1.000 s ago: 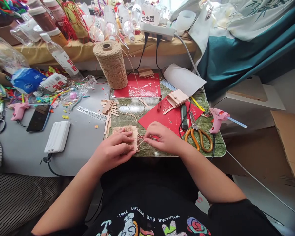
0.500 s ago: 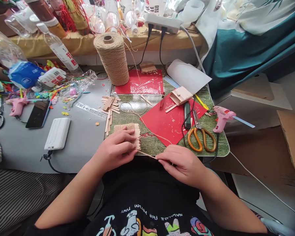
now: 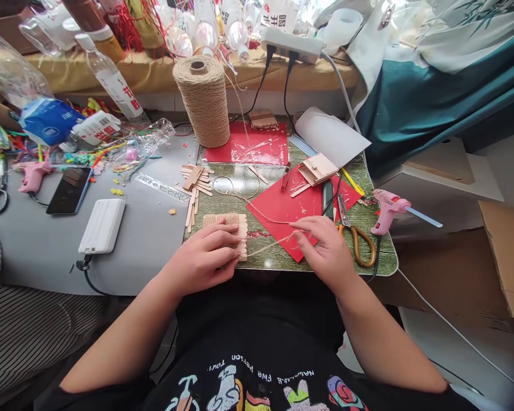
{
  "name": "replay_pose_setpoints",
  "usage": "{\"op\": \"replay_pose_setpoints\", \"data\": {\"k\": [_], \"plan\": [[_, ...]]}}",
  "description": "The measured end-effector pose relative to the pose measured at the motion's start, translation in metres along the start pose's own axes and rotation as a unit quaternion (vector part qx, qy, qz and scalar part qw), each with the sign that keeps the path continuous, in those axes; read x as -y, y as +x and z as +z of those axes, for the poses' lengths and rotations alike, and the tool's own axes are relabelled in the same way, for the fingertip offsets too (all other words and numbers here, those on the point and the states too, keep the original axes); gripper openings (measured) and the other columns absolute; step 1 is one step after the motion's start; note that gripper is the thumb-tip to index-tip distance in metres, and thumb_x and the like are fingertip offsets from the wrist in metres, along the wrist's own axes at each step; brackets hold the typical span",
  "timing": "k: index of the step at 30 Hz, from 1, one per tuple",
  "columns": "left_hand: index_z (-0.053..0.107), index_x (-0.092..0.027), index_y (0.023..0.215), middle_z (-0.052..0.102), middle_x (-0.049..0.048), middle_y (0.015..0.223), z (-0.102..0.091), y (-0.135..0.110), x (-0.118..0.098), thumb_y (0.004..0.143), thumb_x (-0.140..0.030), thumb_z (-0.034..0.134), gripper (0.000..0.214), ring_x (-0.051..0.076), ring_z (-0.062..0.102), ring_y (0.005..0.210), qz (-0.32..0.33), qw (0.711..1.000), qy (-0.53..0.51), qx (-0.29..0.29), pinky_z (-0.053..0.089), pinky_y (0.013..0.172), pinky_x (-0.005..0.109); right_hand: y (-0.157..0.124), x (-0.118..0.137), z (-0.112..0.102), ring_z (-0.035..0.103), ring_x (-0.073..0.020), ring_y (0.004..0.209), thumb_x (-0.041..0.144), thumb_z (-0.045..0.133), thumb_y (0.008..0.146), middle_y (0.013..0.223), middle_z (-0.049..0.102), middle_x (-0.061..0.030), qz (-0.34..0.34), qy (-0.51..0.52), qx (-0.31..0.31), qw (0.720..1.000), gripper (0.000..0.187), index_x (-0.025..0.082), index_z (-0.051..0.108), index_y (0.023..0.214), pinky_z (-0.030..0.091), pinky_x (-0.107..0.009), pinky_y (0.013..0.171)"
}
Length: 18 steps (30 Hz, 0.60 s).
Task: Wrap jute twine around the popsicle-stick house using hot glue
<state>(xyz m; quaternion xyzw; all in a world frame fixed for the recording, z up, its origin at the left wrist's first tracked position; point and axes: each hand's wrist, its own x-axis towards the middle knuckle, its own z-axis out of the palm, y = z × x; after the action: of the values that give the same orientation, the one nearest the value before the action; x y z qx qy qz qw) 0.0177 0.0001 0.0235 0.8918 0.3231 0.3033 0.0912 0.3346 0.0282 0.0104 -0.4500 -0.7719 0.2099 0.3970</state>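
A small panel of craft sticks, partly wrapped in twine, lies at the front of the green board. My left hand is closed over it, with fingers across the top and thumb at the near edge. From the panel's near right corner a strand of jute twine runs to my right hand, which is closed on it over the red sheet. The strand loops back toward the large twine spool at the back. My left fingers hide part of the wrapping.
Scissors and a pink glue gun lie right of my right hand. Loose craft sticks sit behind the panel, a small wooden box farther back. At left are a white power bank and a phone.
My right hand has moved up and away from the table's front edge, onto the red sheet, lifting the twine with it. The left hand stays on the stick panel.
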Motion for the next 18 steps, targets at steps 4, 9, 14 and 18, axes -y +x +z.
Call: {"op": "replay_pose_setpoints", "data": {"k": [4,9,14,18], "plan": [[0.066,-0.025,0.106,0.076,0.0053,0.113,0.001,-0.001,0.002,0.085,-0.01,0.075,0.027,0.026,0.07,0.129,0.005,1.0,-0.014,-0.008,0.054,0.119,0.053,-0.026,-0.03,-0.006,0.071,-0.0218,0.082,0.03,0.056,0.107,0.09,0.073,-0.0057,0.045,-0.011,-0.196,0.98,0.017,0.022,0.07,0.111,0.058,-0.04,0.08],[0.065,-0.023,0.103,0.075,0.0081,0.114,0.0,-0.002,0.002,0.085,-0.009,0.075,0.025,0.027,0.067,0.132,-0.015,0.999,-0.039,-0.007,0.057,0.116,0.048,-0.066,-0.081,-0.034,0.057,-0.0154,0.055,0.028,0.058,0.101,0.07,0.056,0.0024,0.06,-0.04,-0.367,0.928,0.007,0.021,0.058,0.1,0.051,-0.032,0.057],[0.064,-0.022,0.106,0.076,0.0071,0.112,0.003,-0.003,0.002,0.084,-0.009,0.076,0.028,0.026,0.07,0.129,-0.024,0.999,-0.041,-0.023,0.057,0.115,0.047,-0.094,-0.131,-0.061,0.066,-0.027,0.097,0.023,0.068,0.073,0.119,0.057,-0.0137,0.037,-0.148,-0.475,0.867,0.045,0.023,0.051,0.114,0.058,-0.048,0.082],[0.064,-0.023,0.105,0.077,0.0064,0.112,0.005,-0.003,0.002,0.084,-0.01,0.076,0.027,0.025,0.071,0.127,-0.022,0.998,-0.043,-0.034,0.059,0.113,0.045,-0.1,-0.155,-0.068,0.056,-0.0292,0.136,0.021,0.07,0.074,0.147,0.046,-0.0192,0.202,-0.142,-0.431,0.868,0.079,0.024,0.035,0.145,0.05,-0.052,0.111]]}}
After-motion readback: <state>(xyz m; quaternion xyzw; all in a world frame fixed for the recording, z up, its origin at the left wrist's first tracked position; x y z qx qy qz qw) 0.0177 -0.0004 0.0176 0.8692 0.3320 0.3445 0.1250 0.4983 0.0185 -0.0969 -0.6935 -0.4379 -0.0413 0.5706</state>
